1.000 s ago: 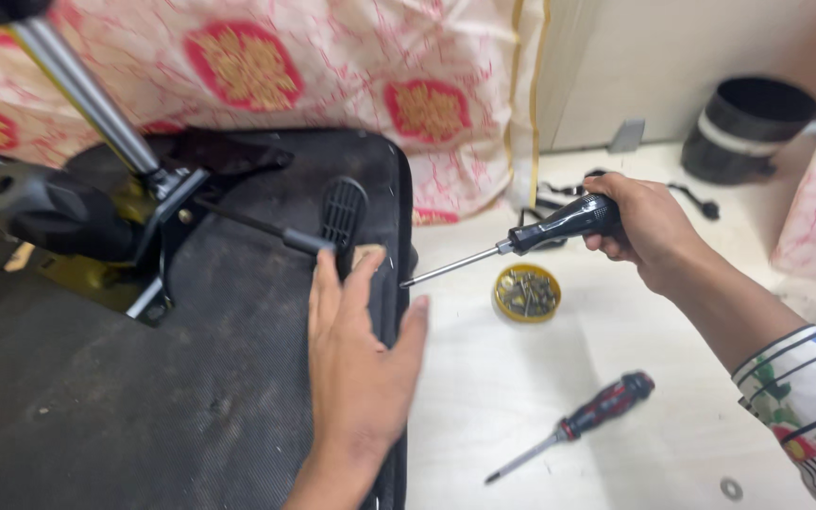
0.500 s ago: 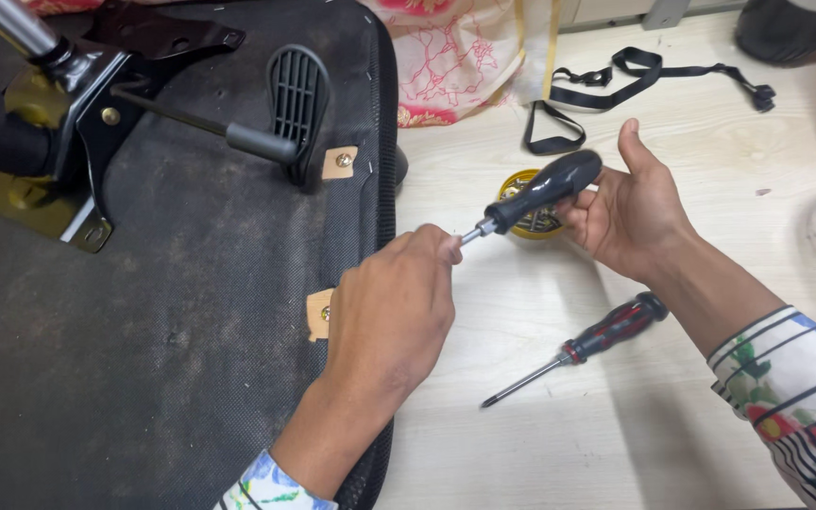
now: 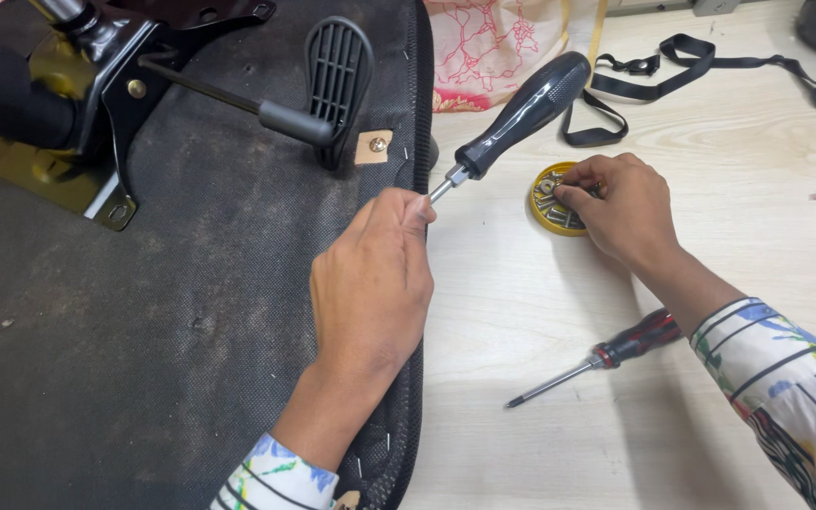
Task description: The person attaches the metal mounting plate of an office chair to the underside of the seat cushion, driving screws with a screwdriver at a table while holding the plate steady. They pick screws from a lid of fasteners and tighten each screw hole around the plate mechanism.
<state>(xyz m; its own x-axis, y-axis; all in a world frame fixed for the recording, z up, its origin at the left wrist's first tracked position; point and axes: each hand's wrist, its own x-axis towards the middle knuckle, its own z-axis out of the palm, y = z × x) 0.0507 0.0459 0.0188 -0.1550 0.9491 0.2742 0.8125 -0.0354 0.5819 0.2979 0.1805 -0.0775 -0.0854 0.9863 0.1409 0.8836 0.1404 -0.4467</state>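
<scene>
There are two screwdrivers, two hands, one small tin, one black strap and one upturned chair seat. The left hand (image 3: 375, 283), in the middle of the frame, is closed around the metal shaft of the big screwdriver with the shiny black plastic handle (image 3: 521, 113), and the handle sticks up and to the right, above the hand. The right hand (image 3: 620, 208), right of the middle, has its fingers (image 3: 573, 194) curled and dipped into the small round yellow metal tin (image 3: 548, 210), which holds little silver screws; I cannot tell if it has picked one up. The tin sits just beside the black handle, between the two hands. The second screwdriver, with a red and black handle (image 3: 606, 357), lies loose lower down, near the right arm. The black fabric chair seat (image 3: 144, 340) fills the left side, with a black metal lever part (image 3: 238, 94) bolted on at the upper left. Everything rests on a pale wooden floor (image 3: 748, 189). The black strap (image 3: 691, 66) lies at the upper right, beside a pink patterned cloth (image 3: 484, 47).
</scene>
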